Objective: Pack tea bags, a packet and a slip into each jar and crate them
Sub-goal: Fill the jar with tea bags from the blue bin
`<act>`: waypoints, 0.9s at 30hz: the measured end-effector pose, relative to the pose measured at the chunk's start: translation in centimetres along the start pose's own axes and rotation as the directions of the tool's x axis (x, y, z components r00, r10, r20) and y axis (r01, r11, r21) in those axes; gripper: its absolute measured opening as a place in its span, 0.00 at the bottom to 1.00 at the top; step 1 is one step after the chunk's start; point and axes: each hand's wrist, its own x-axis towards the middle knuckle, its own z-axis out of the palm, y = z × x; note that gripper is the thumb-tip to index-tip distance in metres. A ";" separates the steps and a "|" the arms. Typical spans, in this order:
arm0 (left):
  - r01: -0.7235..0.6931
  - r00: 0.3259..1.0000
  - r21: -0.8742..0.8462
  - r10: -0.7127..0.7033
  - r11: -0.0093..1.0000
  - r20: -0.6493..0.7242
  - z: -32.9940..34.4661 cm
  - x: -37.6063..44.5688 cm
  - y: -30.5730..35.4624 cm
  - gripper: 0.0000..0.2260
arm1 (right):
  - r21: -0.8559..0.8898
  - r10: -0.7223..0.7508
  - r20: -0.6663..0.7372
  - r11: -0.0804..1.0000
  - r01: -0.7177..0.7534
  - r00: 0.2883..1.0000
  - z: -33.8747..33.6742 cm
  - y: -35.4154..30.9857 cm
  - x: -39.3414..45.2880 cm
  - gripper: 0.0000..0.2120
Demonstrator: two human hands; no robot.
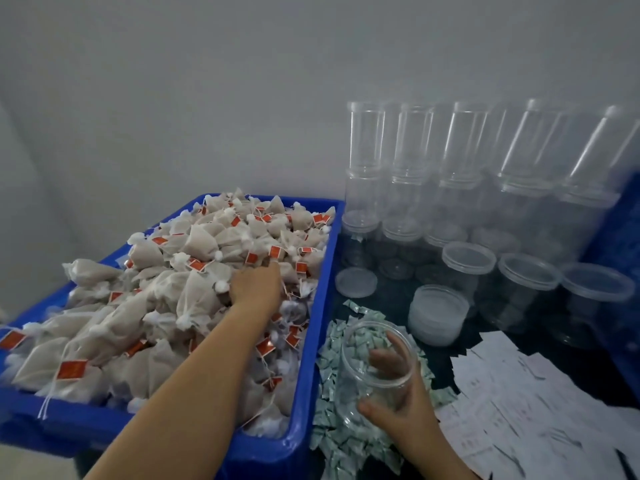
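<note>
A blue crate (313,341) on the left is heaped with beige mesh tea bags (166,292) carrying red tags. My left hand (258,284) reaches into the heap near its right side, fingers down among the bags; whether it grips one is hidden. My right hand (398,407) holds a clear empty jar (375,368) tilted over a pile of small pale-green packets (346,434). White printed slips (526,410) lie scattered to the right of the packets.
Clear empty jars (467,174) are stacked against the wall at the back right, with more open jars (530,289) and a stack of lids (438,313) in front. A second blue crate (620,244) edges in at far right.
</note>
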 end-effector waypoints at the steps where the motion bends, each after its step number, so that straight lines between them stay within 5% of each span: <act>1: 0.012 1.000 -0.019 -0.012 1.000 -0.010 0.1 0.2 -0.1 0.12 | -0.011 0.004 -0.003 1.000 -0.004 1.000 0.0 0.1 0.0 0.50; 9: 0.009 0.989 -0.221 -0.041 0.975 -0.139 -0.5 0.0 -0.5 0.12 | -0.052 -0.022 -0.015 0.998 0.021 1.000 -0.3 0.9 -0.1 0.46; 15: -0.121 0.951 -0.427 -0.020 0.896 -0.310 -2.6 -1.2 -0.3 0.11 | -0.058 -0.033 -0.015 0.998 0.032 0.999 -0.4 1.0 0.0 0.44; 27: -0.305 0.949 -0.872 0.041 0.383 -0.314 -6.0 -4.1 1.7 0.04 | -0.051 -0.004 -0.018 0.999 0.004 1.000 -0.4 0.7 -0.2 0.48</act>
